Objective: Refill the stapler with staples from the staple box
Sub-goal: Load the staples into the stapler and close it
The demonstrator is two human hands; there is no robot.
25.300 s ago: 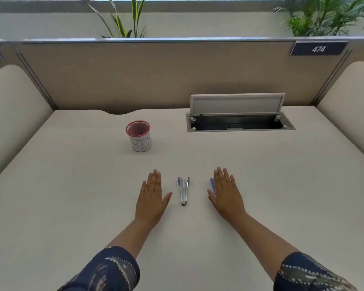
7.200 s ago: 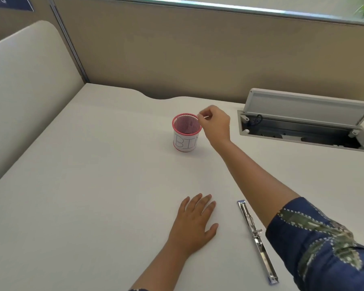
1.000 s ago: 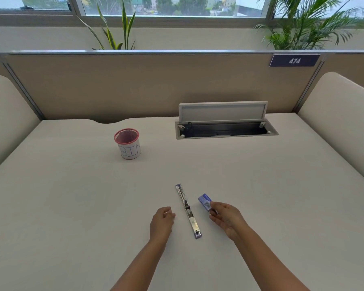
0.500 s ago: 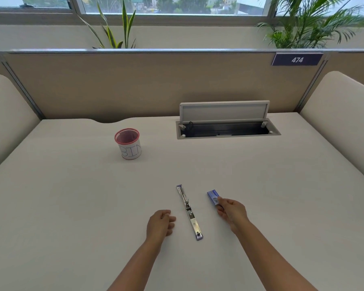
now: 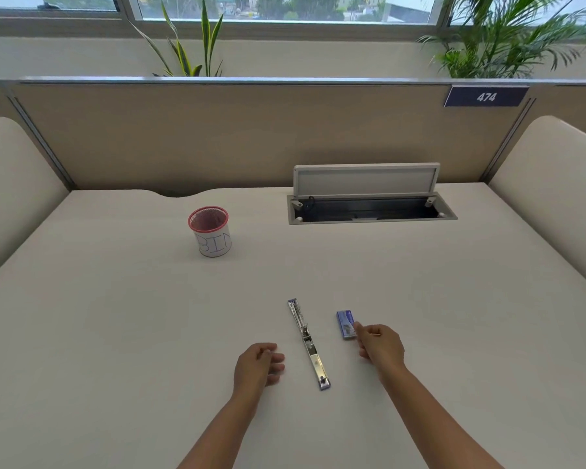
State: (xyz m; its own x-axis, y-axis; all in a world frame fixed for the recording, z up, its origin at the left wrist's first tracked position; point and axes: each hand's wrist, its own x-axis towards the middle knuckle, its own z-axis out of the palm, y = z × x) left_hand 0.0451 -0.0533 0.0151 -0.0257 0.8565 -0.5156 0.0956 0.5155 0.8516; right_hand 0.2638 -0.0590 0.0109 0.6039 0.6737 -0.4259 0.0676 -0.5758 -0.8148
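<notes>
1. The print on the staple box [image 5: 345,323] is too small to read, and the right hand [image 5: 381,345] covers its near corner.
2. Whether those fingertips actually touch the box can't be told.
3. Inside the opened stapler [image 5: 308,343], any staples are too fine to make out.
4. Both forearms run off the bottom edge.
5. The bin [image 5: 210,231] hides its own contents.

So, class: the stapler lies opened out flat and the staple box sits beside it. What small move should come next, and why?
Probably the right hand should pinch the box, which its fingertips already reach, and open it for a strip. The stapler lies flat and open; the left hand rests idle.
</notes>
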